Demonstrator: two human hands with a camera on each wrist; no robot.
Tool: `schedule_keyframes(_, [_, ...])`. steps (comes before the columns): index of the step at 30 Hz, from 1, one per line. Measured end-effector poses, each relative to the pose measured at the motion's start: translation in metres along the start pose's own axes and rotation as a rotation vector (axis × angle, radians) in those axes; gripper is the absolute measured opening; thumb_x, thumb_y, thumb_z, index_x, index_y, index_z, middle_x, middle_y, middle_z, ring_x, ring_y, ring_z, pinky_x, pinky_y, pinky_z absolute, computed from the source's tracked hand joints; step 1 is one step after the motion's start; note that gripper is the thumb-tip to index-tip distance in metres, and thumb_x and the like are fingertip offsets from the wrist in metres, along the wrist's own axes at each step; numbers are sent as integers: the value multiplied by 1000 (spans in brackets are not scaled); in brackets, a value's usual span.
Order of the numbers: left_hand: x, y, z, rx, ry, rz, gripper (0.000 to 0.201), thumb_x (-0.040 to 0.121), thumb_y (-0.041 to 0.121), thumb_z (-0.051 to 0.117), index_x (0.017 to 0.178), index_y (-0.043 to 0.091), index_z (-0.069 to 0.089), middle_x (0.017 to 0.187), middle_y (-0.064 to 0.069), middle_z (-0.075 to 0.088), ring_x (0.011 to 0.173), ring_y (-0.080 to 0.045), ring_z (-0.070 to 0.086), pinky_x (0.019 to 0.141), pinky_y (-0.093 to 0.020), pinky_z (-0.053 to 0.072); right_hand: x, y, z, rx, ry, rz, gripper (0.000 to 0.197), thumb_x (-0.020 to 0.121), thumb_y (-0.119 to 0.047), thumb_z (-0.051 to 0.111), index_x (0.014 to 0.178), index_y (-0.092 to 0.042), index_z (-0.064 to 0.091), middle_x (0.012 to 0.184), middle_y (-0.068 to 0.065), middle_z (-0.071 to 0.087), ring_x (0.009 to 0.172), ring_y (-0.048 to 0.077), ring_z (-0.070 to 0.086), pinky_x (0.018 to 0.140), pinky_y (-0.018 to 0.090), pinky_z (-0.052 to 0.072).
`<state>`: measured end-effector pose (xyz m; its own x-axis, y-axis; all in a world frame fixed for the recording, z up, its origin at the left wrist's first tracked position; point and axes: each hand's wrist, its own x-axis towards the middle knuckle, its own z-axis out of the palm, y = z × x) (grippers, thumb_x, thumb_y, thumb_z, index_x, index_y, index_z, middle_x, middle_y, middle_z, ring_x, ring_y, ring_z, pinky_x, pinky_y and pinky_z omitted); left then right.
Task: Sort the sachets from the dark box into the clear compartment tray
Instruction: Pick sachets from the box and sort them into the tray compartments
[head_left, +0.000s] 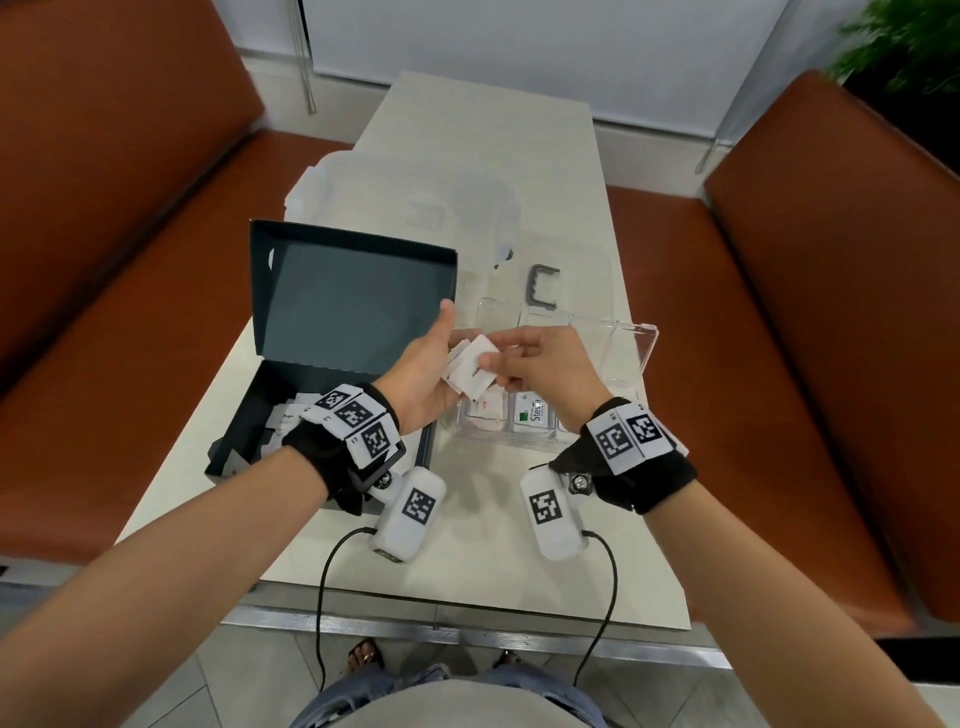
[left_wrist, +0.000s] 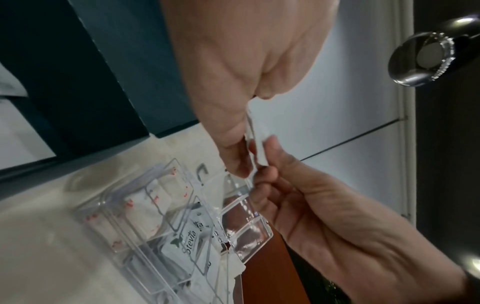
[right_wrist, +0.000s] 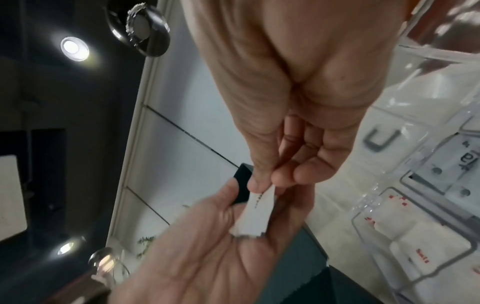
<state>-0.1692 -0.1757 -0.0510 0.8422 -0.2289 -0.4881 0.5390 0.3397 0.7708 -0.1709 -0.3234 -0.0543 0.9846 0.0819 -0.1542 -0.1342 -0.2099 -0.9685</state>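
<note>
The dark box (head_left: 332, 384) stands open on the table's left, lid upright, with several white sachets (head_left: 291, 421) inside. To its right is the clear compartment tray (head_left: 613, 353), which holds red-printed sachets (head_left: 485, 413) and a Stevia sachet (head_left: 531, 413). Above the tray's near-left corner my left hand (head_left: 451, 358) lies palm up and holds a small stack of white sachets (head_left: 470, 371). My right hand (head_left: 501, 358) pinches the top sachet (right_wrist: 259, 214) of that stack between thumb and fingers. The left wrist view shows the stack (left_wrist: 253, 148) edge-on between both hands.
A grey U-shaped clip (head_left: 545, 286) lies behind the tray. A clear plastic lid (head_left: 415, 208) lies farther back. Brown benches (head_left: 831, 312) flank the narrow table (head_left: 467, 561). Cables hang from both wrist cameras over the table's near edge.
</note>
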Motion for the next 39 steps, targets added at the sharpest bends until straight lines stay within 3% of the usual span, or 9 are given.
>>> schedule_keyframes(5, [-3,-2,13,-55,30,57,62,98,58,28,143,16,38,89,-2,74,71,-15,72,60,-26,57,0,4,8,9,10,15,16,76,-9,79,91,-11,72,66,4,68,55,9,60,60,23,51])
schedule_keyframes(10, [0,-4,7,-28,-72,-27,48,101,47,38,128,9,46,113,-16,65,96,-28,67,86,-42,55,1,1,-6,28,-15,4,16,75,-5,79,86,-2,69,71,4,70,60,12,68,56,22,54])
schedule_keyframes(20, [7,-8,-2,-5,-283,-101,34,94,31,60,114,4,65,106,-18,70,94,-21,71,72,-24,58,0,-2,-32,24,-10,-15,22,76,-5,77,97,-2,70,70,7,67,54,8,60,54,16,45])
schedule_keyframes(25, [14,-8,10,-15,-285,-97,32,93,27,62,118,7,62,97,-15,71,81,-17,70,70,-22,58,0,-5,-47,46,-71,-37,21,80,-3,72,101,-3,71,92,22,70,72,24,64,76,32,54])
schedule_keyframes(29, [18,-11,24,41,-290,-98,31,96,31,57,114,7,62,102,-18,72,86,-20,72,74,-24,59,1,0,-69,-43,-10,-50,16,79,-4,73,95,-7,73,79,8,70,62,7,60,63,21,51])
schedule_keyframes(32, [25,-19,35,476,-232,92,30,100,36,49,106,12,64,101,-6,73,92,-21,67,68,-18,54,7,8,-97,-329,228,-114,14,76,-17,79,89,-17,75,71,-10,69,60,-8,58,66,9,46])
schedule_keyframes(35, [34,-35,37,1411,-229,460,25,99,39,44,109,28,64,103,7,66,104,-21,57,88,-35,41,6,16,-112,-663,297,-201,8,81,-20,75,88,-17,77,79,-9,71,66,-13,57,66,-3,38])
schedule_keyframes(37, [37,-49,39,1819,-291,614,30,97,49,41,117,34,59,114,11,61,113,-21,47,94,-44,28,6,25,-112,-814,256,-234,9,86,-20,69,90,-17,76,86,-4,72,77,0,58,72,6,39])
schedule_keyframes(39, [41,-59,41,1997,-383,639,42,97,56,36,128,33,53,133,13,51,126,-21,35,100,-51,19,6,34,-107,-947,223,-261,13,90,-21,63,93,-18,75,90,-1,72,90,18,58,82,28,43])
